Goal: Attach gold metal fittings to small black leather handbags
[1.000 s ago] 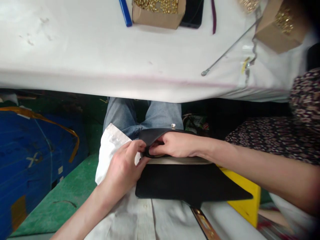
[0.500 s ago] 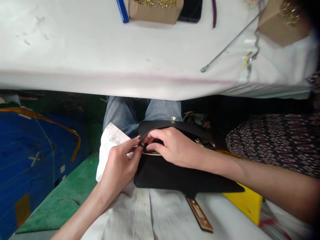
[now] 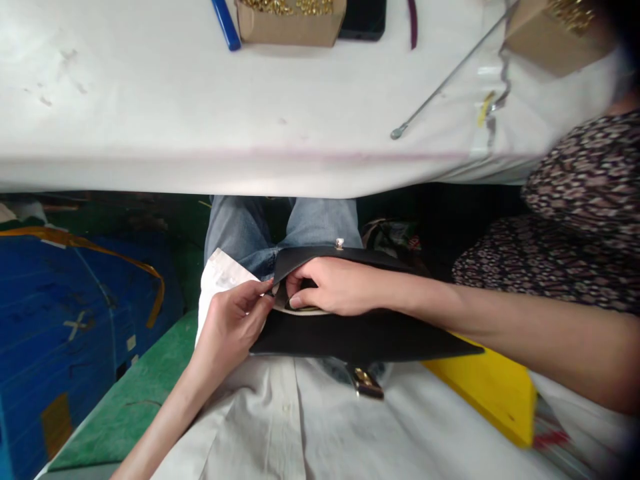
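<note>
A black handbag (image 3: pixel 345 337) lies across my lap with its flap folded toward me and its mouth open. At the flap's tip hangs a gold metal clasp (image 3: pixel 367 383); a small silver fitting (image 3: pixel 340 244) sits on the bag's far wall. My left hand (image 3: pixel 237 317) pinches the bag's left end between thumb and fingers. Inside the opening is my right hand (image 3: pixel 327 287), thumb and fingers curled near that same left corner. Its fingertips are partly hidden by the bag, and whatever they hold cannot be made out.
Ahead is a white-covered table (image 3: pixel 200 113) bearing a cardboard box (image 3: pixel 290 27) of gold metal parts, a blue tool (image 3: pixel 227 27) and a metal rod (image 3: pixel 445 83). A second box (image 3: pixel 555 40) stands right. A person in patterned clothing (image 3: pixel 585 173) is beside me; a blue bundle (image 3: pixel 65 333) lies left.
My right hand has shifted slightly left and deeper into the bag, whose mouth gapes wider. The flap's clasp has swung up and toward the bag. The neighbouring person has leaned closer.
</note>
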`<state>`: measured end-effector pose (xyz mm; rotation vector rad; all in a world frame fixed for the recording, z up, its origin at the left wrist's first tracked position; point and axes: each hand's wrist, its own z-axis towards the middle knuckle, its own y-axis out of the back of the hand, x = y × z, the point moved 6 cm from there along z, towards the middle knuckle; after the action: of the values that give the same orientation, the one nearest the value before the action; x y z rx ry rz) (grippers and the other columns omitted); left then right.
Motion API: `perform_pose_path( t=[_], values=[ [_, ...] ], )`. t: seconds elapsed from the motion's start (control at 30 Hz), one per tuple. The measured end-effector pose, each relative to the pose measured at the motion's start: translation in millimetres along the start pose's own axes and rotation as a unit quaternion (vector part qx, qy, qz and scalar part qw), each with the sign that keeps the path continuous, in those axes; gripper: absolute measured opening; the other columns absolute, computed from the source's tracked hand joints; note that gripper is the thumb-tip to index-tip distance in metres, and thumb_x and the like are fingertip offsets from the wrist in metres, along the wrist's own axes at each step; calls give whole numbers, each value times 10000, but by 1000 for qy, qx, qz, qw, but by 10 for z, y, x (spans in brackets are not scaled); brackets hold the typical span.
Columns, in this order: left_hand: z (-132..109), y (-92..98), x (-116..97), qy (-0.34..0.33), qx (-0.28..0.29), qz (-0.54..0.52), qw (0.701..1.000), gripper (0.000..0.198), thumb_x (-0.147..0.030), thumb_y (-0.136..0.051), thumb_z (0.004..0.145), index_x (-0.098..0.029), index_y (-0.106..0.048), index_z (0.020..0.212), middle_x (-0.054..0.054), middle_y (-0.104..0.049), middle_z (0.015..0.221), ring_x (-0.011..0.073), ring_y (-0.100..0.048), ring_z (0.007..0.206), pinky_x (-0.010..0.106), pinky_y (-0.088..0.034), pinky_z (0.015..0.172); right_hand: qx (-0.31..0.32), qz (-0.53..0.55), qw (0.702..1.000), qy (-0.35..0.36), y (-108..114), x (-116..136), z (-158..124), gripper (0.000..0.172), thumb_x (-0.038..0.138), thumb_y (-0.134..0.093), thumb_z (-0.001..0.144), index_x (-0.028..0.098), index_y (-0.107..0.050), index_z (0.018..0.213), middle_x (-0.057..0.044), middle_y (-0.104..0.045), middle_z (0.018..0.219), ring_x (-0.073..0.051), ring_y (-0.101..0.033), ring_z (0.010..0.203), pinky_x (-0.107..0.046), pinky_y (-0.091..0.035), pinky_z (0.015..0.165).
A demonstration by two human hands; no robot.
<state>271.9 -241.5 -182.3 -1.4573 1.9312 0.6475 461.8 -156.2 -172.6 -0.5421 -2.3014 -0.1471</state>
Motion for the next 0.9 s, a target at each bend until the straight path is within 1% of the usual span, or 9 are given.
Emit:
perform_pose_path(
  t=[0.1, 0.2, 0.3, 0.37, 0.47, 0.6, 0.73, 0.83, 0.9],
  values=[
    [10, 43, 15, 25, 17, -44, 999, 300, -380, -741, 1065, -170, -827, 1262, 46, -788, 898, 177, -686, 765, 245, -466, 640, -48, 26, 998, 36, -89, 42, -53, 125, 177, -732, 981, 204, -765, 864, 24, -754, 834, -180, -660, 791, -293, -450, 739],
    [36, 74, -55, 21, 38, -47, 998, 309, -385, -733, 1068, -175, -828, 1275, 45, -801, 919, 172, -688, 771, 241, -468, 647, -116, 61, 990, 49, -150, 62, -94, 141, 185, -717, 1020, 205, -777, 895, 31, -768, 860, -168, -676, 800, -283, -459, 748],
    [63, 106, -173, -9, 50, 27, 998, 305, -365, -698, 1087, -189, -832, 1297, 49, -825, 975, 198, -727, 862, 251, -511, 716, -178, 83, 978, 70, -157, 69, -109, 97, 183, -732, 1033, 215, -812, 990, 26, -817, 968, -169, -731, 878, -269, -491, 806],
    [75, 124, -249, -33, 58, 87, 994, 308, -357, -672, 1100, -193, -837, 1303, 43, -818, 950, 200, -725, 862, 246, -500, 696, -201, 85, 972, 86, -155, 66, -108, 103, 181, -729, 1043, 218, -820, 1014, 14, -831, 1021, -181, -752, 937, -269, -509, 857],
    [89, 137, -333, -58, 76, 137, 986, 341, -362, -627, 1120, -191, -827, 1335, 30, -789, 882, 178, -678, 773, 237, -455, 619, -215, 91, 967, 100, -152, 48, -104, 99, 192, -730, 1051, 228, -819, 1026, 9, -835, 1053, -196, -759, 989, -278, -529, 911],
    [116, 134, -397, -73, 91, 164, 980, 372, -370, -592, 1131, -181, -824, 1351, 16, -753, 832, 152, -608, 700, 237, -430, 599, -226, 118, 960, 115, -136, 45, -110, 89, 183, -757, 1024, 234, -823, 993, 22, -834, 1028, -196, -766, 994, -278, -547, 948],
    [143, 120, -409, -81, 98, 170, 977, 363, -338, -588, 1121, -179, -847, 1320, 24, -797, 888, 165, -651, 723, 248, -454, 630, -230, 133, 958, 106, -137, 5, -108, 82, 218, -779, 1014, 247, -850, 985, 23, -848, 1025, -207, -784, 979, -289, -568, 944],
    [159, 123, -358, -79, 98, 158, 979, 346, -317, -596, 1115, -195, -856, 1308, 19, -815, 918, 170, -670, 737, 250, -464, 640, -231, 141, 957, 108, -151, -36, -106, 104, 216, -772, 1018, 249, -869, 1008, 28, -859, 1025, -200, -797, 961, -281, -580, 931],
    [167, 121, -299, -69, 99, 130, 984, 331, -301, -614, 1104, -193, -858, 1300, 19, -814, 917, 173, -679, 750, 247, -475, 645, -234, 147, 956, 99, -160, -69, -105, 112, 224, -772, 1018, 243, -881, 1006, 20, -864, 1020, -208, -806, 956, -284, -589, 921]
  ],
)
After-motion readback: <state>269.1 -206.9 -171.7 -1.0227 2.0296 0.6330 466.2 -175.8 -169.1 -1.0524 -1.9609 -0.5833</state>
